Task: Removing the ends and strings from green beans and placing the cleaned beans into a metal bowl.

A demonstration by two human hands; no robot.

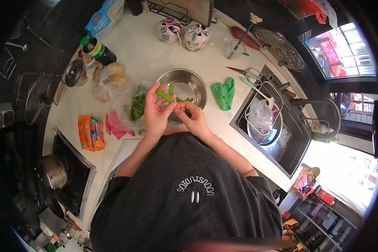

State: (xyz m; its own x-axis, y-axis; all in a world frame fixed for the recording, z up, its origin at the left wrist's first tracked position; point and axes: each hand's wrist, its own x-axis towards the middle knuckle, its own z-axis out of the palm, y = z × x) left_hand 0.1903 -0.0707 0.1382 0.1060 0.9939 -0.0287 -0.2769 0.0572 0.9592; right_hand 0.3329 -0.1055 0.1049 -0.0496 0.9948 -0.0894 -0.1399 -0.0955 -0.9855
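Over the near side of a stainless steel bowl point(199, 82), my left hand point(156, 116) holds green pea pods point(164, 95) between thumb and fingers. The thumb and fingertips of my right hand point(193, 121) meet the left fingertips at the pod's lower end. Small dark green bits point(188, 112) show within the curl of my right fingers; what they are is hard to tell. More green pieces appear behind my fingertips, partly hidden, in or above the bowl. Left of my left hand, a clear plastic bag point(121, 108) lies open around many green pods point(138, 107).
A pink cloth point(118, 126) and an orange packet point(89, 134) lie left. Bagged round produce point(110, 78) and a dark bottle point(100, 53) stand behind them. To the right are a green cloth point(223, 94), scissors point(250, 75) and a sink point(289, 151) holding a pan. A stove point(72, 176) sits lower left.
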